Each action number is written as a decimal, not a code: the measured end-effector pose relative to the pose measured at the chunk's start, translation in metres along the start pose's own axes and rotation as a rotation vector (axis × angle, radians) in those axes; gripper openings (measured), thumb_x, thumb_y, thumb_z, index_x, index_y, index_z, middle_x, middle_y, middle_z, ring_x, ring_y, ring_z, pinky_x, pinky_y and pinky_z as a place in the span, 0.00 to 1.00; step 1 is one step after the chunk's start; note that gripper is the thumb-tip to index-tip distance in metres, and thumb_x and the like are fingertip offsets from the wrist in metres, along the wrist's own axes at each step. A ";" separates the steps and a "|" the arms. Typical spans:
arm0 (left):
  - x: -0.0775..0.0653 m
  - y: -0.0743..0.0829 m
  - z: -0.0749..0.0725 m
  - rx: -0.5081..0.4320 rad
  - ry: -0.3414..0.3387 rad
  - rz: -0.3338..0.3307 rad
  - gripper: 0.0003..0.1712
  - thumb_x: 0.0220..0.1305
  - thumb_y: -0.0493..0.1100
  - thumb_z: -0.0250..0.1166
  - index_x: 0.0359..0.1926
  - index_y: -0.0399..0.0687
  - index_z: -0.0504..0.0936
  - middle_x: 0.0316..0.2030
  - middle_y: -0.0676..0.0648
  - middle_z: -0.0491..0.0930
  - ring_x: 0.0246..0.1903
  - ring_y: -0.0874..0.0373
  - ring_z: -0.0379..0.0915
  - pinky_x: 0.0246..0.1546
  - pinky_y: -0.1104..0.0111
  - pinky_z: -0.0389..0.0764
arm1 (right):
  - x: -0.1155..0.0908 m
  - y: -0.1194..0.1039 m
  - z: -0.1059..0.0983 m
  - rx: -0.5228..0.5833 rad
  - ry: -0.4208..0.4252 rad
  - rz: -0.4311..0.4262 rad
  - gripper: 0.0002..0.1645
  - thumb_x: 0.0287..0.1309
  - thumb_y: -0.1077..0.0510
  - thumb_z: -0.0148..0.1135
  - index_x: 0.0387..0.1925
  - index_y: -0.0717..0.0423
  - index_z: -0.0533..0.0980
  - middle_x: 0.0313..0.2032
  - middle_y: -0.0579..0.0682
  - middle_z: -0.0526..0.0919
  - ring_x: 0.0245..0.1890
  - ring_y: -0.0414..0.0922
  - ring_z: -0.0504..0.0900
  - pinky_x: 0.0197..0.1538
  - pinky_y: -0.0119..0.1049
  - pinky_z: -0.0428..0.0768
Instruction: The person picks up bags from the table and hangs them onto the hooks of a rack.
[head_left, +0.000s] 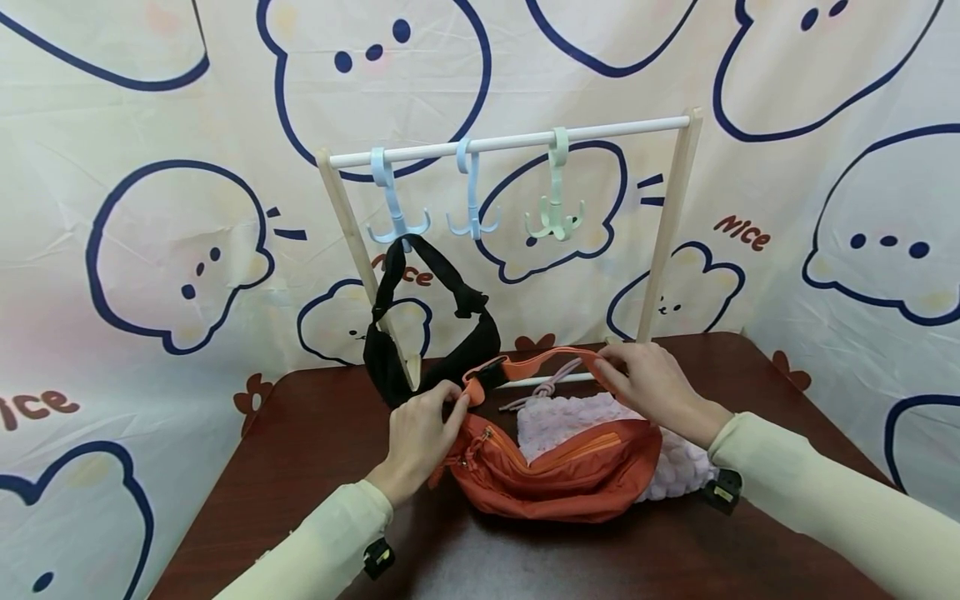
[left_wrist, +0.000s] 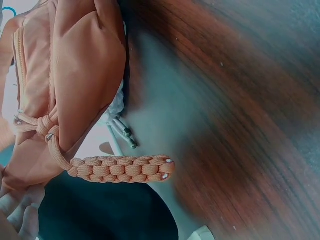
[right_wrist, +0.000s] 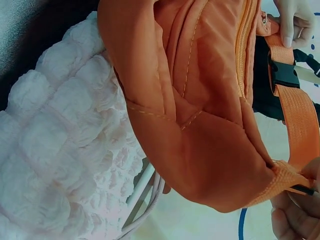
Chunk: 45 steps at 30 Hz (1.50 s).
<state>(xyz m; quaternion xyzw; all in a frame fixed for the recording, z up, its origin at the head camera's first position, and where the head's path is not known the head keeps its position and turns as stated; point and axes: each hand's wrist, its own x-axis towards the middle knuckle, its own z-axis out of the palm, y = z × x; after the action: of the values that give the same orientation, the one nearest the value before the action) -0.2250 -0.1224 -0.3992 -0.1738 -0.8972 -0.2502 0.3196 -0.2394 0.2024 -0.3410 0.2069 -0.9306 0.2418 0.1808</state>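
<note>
An orange waist bag (head_left: 555, 492) hangs between both hands, close over the table, its zipper side toward me. At its left end my left hand (head_left: 420, 437) pinches the orange webbing near the black buckle (head_left: 492, 375). My right hand (head_left: 656, 387) pinches the webbing strap (head_left: 536, 364) at the bag's right end. The strap arches above the bag, joined at the buckle. In the left wrist view a braided cord pull (left_wrist: 120, 169) dangles from the bag's zipper. Behind the bag, partly hidden, lies a fluffy pale pink bag (head_left: 678, 471) with a drawstring.
Beyond the hands stands a rack with a white rail (head_left: 630, 129). Two blue hooks (head_left: 471, 196) and a green hook (head_left: 556, 196) hang from it. A black bag (head_left: 480, 346) hangs by its strap from the left blue hook. The brown table (head_left: 300, 492) spreads underneath.
</note>
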 end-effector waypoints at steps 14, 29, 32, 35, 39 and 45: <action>0.005 0.004 -0.007 -0.018 0.008 0.013 0.04 0.68 0.45 0.67 0.35 0.53 0.83 0.21 0.55 0.81 0.14 0.68 0.59 0.17 0.72 0.59 | 0.004 -0.005 -0.007 -0.009 0.039 -0.028 0.08 0.69 0.59 0.62 0.41 0.56 0.86 0.28 0.50 0.88 0.24 0.39 0.81 0.30 0.38 0.79; 0.007 0.009 -0.010 -0.024 0.038 0.045 0.04 0.68 0.45 0.68 0.34 0.54 0.83 0.23 0.54 0.84 0.15 0.67 0.62 0.19 0.71 0.63 | 0.005 -0.006 -0.009 -0.017 0.082 -0.044 0.09 0.68 0.59 0.62 0.41 0.58 0.86 0.28 0.52 0.88 0.26 0.43 0.83 0.30 0.40 0.80; 0.008 0.010 -0.011 -0.025 0.043 0.051 0.04 0.68 0.46 0.67 0.34 0.54 0.83 0.24 0.54 0.85 0.14 0.67 0.60 0.18 0.71 0.62 | 0.005 -0.006 -0.010 -0.007 0.095 -0.045 0.10 0.68 0.60 0.63 0.43 0.60 0.86 0.30 0.54 0.89 0.29 0.46 0.86 0.32 0.43 0.83; 0.009 0.010 -0.012 -0.033 0.043 0.053 0.04 0.68 0.45 0.67 0.35 0.53 0.83 0.24 0.54 0.84 0.13 0.68 0.59 0.18 0.72 0.61 | 0.006 -0.007 -0.011 0.007 0.098 -0.044 0.10 0.68 0.60 0.63 0.44 0.60 0.86 0.31 0.55 0.90 0.29 0.46 0.87 0.32 0.43 0.83; 0.010 0.011 -0.014 -0.038 0.044 0.058 0.05 0.68 0.45 0.67 0.35 0.52 0.83 0.23 0.54 0.84 0.13 0.68 0.58 0.18 0.72 0.61 | 0.006 -0.007 -0.012 0.009 0.106 -0.052 0.10 0.68 0.60 0.63 0.43 0.61 0.86 0.31 0.55 0.90 0.29 0.46 0.87 0.32 0.42 0.83; 0.012 0.012 -0.016 -0.045 0.066 0.069 0.05 0.68 0.45 0.67 0.34 0.52 0.83 0.24 0.54 0.84 0.14 0.68 0.59 0.18 0.72 0.61 | 0.007 -0.009 -0.014 0.014 0.117 -0.059 0.10 0.68 0.61 0.63 0.42 0.62 0.86 0.32 0.56 0.90 0.31 0.48 0.88 0.33 0.45 0.84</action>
<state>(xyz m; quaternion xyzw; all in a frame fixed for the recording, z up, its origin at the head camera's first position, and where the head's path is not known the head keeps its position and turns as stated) -0.2204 -0.1195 -0.3758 -0.2034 -0.8738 -0.2650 0.3535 -0.2379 0.2007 -0.3232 0.2210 -0.9103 0.2544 0.2403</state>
